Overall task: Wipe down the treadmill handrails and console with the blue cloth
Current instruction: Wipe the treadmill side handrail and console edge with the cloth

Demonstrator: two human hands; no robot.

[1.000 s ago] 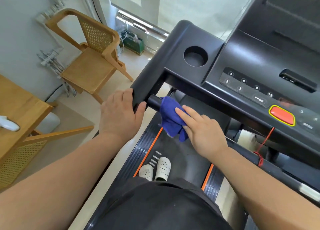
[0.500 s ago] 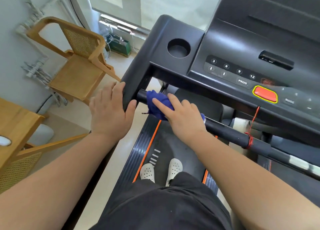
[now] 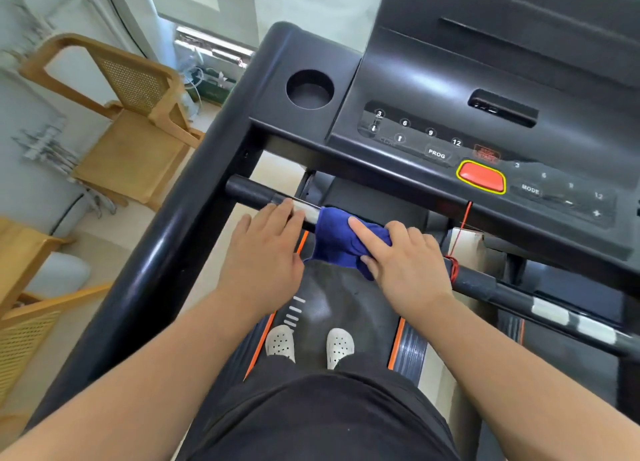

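The person stands on the treadmill belt (image 3: 337, 287) in white perforated shoes (image 3: 280, 342) and leans toward the black crossbar (image 3: 251, 193) that runs under the console (image 3: 467, 79). The blue cloth (image 3: 341, 240) is draped over this crossbar, just right of a shiny silver patch (image 3: 309, 213), and its loose end hangs down toward the belt. The right hand (image 3: 407, 264) grasps the cloth against the bar: the index finger lies stretched out along the top of the fabric, the other fingers curl over it, and the thumb tucks in underneath. The left hand (image 3: 265, 252) is released, its fingers laid fairly straight across the bar just beside the cloth, the fingertips touching the bar near the silver patch; it grips nothing. To the left, the thick black side handrail (image 3: 162, 252) slopes up to the console's corner, where a round cup holder (image 3: 310, 89) is sunk. The console face shows numbered keys, a PROG key and a red button (image 3: 481, 178) with a yellow rim. A red cord (image 3: 458, 249) drops from below that button and is wound round the crossbar just right of the right hand. Farther right, the bar carries two more pale patches (image 3: 550, 315). On the floor beyond the left handrail stands a wooden chair (image 3: 135, 148) with a woven cane back.
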